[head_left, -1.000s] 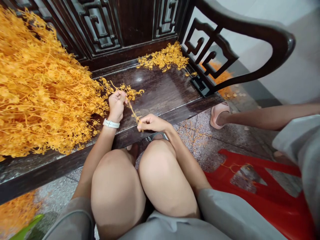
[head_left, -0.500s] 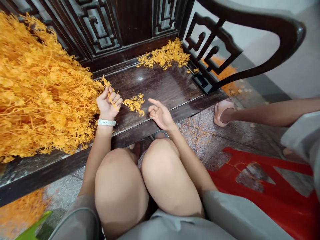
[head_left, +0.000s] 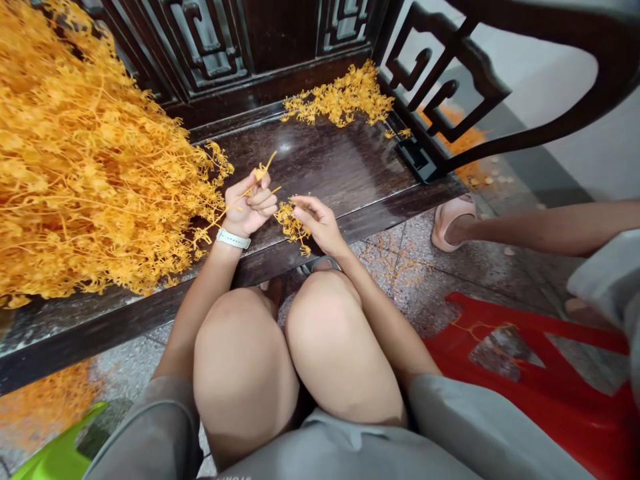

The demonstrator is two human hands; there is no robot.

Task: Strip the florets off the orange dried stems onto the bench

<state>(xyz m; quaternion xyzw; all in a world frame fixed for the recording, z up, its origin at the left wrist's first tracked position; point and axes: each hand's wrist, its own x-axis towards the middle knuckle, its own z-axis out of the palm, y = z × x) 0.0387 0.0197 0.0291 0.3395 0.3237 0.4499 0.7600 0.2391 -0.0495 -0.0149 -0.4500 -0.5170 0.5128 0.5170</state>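
My left hand point(head_left: 250, 203), with a pale watch strap at the wrist, is closed with thumb and finger on a thin yellow plastic stem point(head_left: 270, 162). A branched yellow plastic sprig point(head_left: 291, 221) with small curled tips hangs between my two hands, over the front of the dark bench seat. The fingers of my right hand point(head_left: 323, 227) are bent together at this sprig's upper side, thumb and index against it. To the left of my left hand rises a large heap of similar yellow sprigs point(head_left: 100, 180), with strands reaching to my wrist.
A smaller pile of yellow tips point(head_left: 345, 97) lies at the back of the wooden bench point(head_left: 330, 157), near a black phone-like object point(head_left: 416, 160) and the curved armrest. Another person's leg point(head_left: 530, 227) is at right, above a red plastic stool point(head_left: 500, 347). Orange scraps litter the floor.
My left hand has moved right, away from the heap, with the stem in it. My right hand's fingers have closed from a pointing pose onto the sprig. The view has shifted slightly.
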